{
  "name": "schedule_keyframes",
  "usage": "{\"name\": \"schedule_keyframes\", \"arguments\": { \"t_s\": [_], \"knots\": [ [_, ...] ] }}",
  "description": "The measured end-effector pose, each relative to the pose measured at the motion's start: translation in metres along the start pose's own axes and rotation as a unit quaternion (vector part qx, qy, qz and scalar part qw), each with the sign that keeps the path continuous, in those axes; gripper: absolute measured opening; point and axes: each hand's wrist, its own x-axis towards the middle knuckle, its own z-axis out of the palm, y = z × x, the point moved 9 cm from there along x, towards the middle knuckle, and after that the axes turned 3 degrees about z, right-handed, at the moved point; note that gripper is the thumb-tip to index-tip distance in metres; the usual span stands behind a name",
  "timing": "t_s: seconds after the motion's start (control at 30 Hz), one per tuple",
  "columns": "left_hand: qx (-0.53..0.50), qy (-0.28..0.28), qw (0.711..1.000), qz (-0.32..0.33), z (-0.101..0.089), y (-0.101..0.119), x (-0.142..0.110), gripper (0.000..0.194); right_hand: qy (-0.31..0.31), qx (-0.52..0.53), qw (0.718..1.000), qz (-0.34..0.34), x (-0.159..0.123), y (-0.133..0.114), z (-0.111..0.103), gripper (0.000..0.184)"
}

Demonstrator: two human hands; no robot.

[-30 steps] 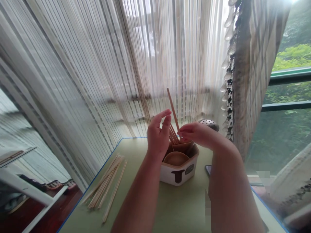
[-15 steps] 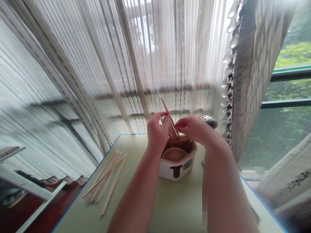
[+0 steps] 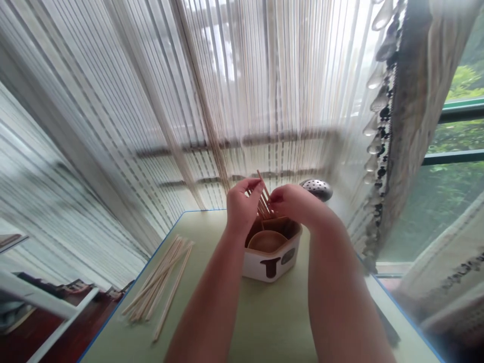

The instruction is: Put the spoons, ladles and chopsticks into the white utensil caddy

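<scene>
1. The left hand (image 3: 241, 207) is raised at the left side of the container (image 3: 251, 265), with its thumb and first finger bent toward each other. Their tips are close together beside the tall stick (image 3: 265, 188); I cannot tell if they press on it.
2. The right hand (image 3: 290, 202) comes from the other side, above the rim of the container. Its thumb and first finger pinch the tall stick, lower than the tips of the left hand. The other fingers are curled and partly hidden.
3. The tall stick leans to the left, and its upper end is higher than both hands. Next to it, several thin sticks (image 3: 260, 207) stand tilted in the back part of the container, between the two hands.
4. The container stands on the desk (image 3: 272, 322). It is white outside, with a dark mark and a grey oval on the front, and brown inside. A rounded brown section (image 3: 267, 242) occupies its front part.
5. On the left side of the desk lies a loose pile of pale sticks (image 3: 159, 282), some of them crossing. One more pale stick (image 3: 172, 295) lies at the right edge of this pile.
6. Behind the right hand there is a silver object with small holes (image 3: 318, 189). A striped curtain (image 3: 242, 91) hangs behind the desk.
</scene>
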Motion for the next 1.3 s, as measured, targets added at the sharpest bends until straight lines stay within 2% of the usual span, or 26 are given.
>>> {"name": "schedule_keyframes", "arguments": {
  "t_s": [0.13,0.23,0.47,0.63,0.83,0.93,1.03,1.2,1.3],
  "knots": [
    [-0.026,-0.001,0.999,-0.017,0.001,-0.011,0.001,0.029,-0.003,-0.004,1.000,0.000,0.003,0.004,0.004,0.010],
    [-0.039,-0.010,0.999,-0.028,0.004,-0.016,0.002,0.027,-0.018,-0.017,1.000,0.004,0.003,0.005,0.008,0.010],
    [-0.073,0.004,0.996,-0.058,0.003,-0.012,-0.004,0.026,0.009,-0.018,1.000,0.021,-0.008,-0.001,-0.008,0.025],
    [-0.083,-0.004,0.996,-0.040,0.005,-0.001,-0.008,0.024,0.015,-0.035,0.999,0.022,-0.014,-0.005,-0.010,0.023],
    [-0.068,-0.022,0.997,-0.042,0.008,0.004,-0.012,0.024,-0.005,-0.042,0.998,0.042,-0.018,0.002,-0.006,0.021],
    [-0.054,-0.013,0.998,-0.023,0.004,0.010,-0.012,0.028,-0.015,-0.050,0.998,0.044,-0.021,0.000,-0.006,0.021],
    [-0.024,-0.013,1.000,0.004,0.002,0.015,-0.011,0.022,-0.026,-0.066,0.996,0.054,-0.023,0.000,-0.006,0.020],
    [0.003,-0.026,1.000,0.007,0.003,0.012,-0.009,0.020,-0.032,-0.089,0.994,0.049,-0.020,-0.002,-0.003,0.021],
    [-0.005,-0.025,1.000,-0.010,0.001,0.008,-0.009,0.028,-0.036,-0.083,0.995,0.050,-0.019,-0.001,-0.002,0.020]
  ]
}}
